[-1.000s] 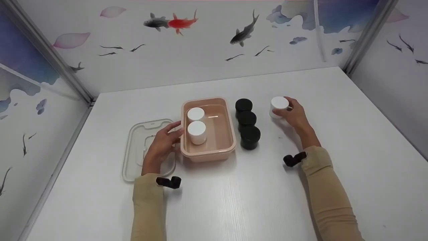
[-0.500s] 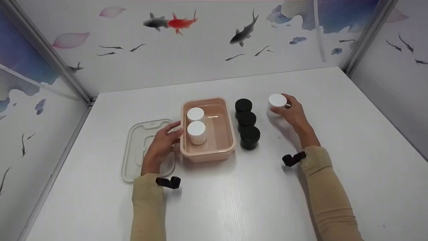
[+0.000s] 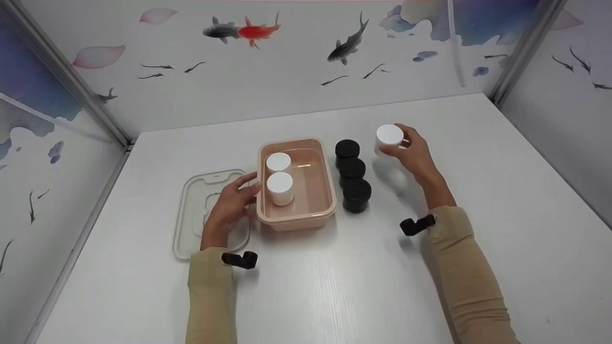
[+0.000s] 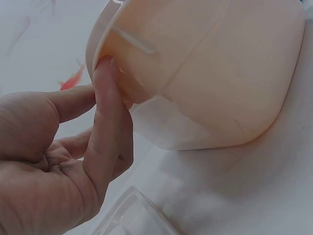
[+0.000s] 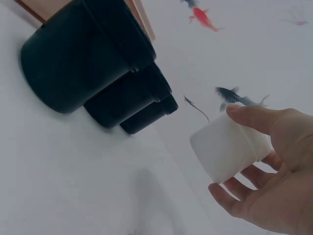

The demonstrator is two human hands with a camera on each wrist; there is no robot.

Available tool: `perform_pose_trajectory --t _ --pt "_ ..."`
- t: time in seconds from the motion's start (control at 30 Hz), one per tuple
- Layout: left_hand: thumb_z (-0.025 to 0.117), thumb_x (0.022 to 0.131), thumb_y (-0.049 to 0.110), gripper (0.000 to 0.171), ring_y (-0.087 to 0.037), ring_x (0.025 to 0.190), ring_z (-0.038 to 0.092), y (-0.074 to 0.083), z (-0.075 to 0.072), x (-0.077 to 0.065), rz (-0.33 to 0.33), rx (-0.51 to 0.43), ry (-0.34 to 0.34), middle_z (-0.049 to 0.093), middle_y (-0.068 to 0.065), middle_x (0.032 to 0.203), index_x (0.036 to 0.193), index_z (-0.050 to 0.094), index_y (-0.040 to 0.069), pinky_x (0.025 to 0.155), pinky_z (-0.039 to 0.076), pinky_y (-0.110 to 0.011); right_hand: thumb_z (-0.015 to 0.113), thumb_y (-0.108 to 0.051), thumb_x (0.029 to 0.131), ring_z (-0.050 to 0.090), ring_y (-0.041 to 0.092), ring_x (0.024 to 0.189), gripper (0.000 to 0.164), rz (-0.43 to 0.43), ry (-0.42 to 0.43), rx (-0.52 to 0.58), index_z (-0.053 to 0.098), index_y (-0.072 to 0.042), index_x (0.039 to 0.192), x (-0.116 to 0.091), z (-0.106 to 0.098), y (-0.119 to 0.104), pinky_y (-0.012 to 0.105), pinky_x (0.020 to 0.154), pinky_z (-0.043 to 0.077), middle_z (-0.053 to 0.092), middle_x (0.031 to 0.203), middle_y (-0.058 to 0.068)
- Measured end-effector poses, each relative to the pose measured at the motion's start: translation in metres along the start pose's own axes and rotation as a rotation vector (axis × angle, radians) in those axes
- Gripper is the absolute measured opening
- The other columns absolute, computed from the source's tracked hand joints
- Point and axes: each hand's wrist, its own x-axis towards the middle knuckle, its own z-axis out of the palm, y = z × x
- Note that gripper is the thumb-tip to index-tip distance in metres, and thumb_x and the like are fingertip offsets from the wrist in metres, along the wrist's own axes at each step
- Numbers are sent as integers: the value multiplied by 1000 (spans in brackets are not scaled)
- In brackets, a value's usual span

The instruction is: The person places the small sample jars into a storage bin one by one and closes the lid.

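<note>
My right hand (image 3: pixel 417 155) grips a white lidded jar (image 3: pixel 388 138) between thumb and fingers. In the right wrist view this jar (image 5: pixel 227 144) is tilted and raised off the table. My left hand (image 3: pixel 231 205) holds the left edge of a pink plastic box (image 3: pixel 296 221); in the left wrist view a fingertip (image 4: pixel 106 73) sits under the rim. Inside the box, along its left side, stand a white jar (image 3: pixel 278 162) at the back and another white jar (image 3: pixel 281 188) in front.
A row of three black lidded jars, front (image 3: pixel 356 195), middle (image 3: pixel 352 169) and back (image 3: pixel 347 150), stands right of the box. Left of it a translucent lid (image 3: pixel 184 229) lies flat, partly under my left hand. White printed walls (image 3: pixel 287 91) border the table.
My right hand has lifted the white jar and moved it up and slightly left, towards the black jars. The left hand and the box have stayed in place.
</note>
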Motion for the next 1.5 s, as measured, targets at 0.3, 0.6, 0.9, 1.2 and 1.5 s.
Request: perform_pose_trajectory --t 0.3,0.6,0.9,1.2,1.5 --pt "61 100 35 54 -23 110 67 1 1 0 -8 11 6 65 -12 131 151 45 25 69 56 -27 76 -20 90 38 33 146 77 -28 -22 22 35 -11 154 -7 8 -22 52 116 36 41 156 13" --pt "61 100 37 55 -24 114 66 -1 0 3 -13 21 1 64 -12 133 151 44 25 73 55 -28 78 -19 89 39 34 145 77 -85 -47 27 37 -11 154 -14 18 -36 55 115 36 41 155 13" --pt "59 101 35 53 -22 111 66 0 -1 1 -12 9 2 64 -11 133 151 45 25 72 56 -28 78 -22 88 40 32 144 79 -111 -79 16 37 -13 154 -22 29 -52 53 114 38 42 155 12" --pt "61 100 36 56 -22 110 67 -2 0 2 12 12 -6 66 -12 130 151 44 24 72 56 -28 78 -23 87 43 30 142 77 -125 -121 5 39 -12 152 -27 41 -58 52 111 42 45 152 12" --pt "61 100 36 56 -22 110 67 -2 -1 3 -8 11 -5 64 -12 131 152 43 25 74 56 -27 77 -23 88 46 30 140 75 -152 -188 -34 38 -11 152 -35 59 -67 48 110 46 46 150 11"
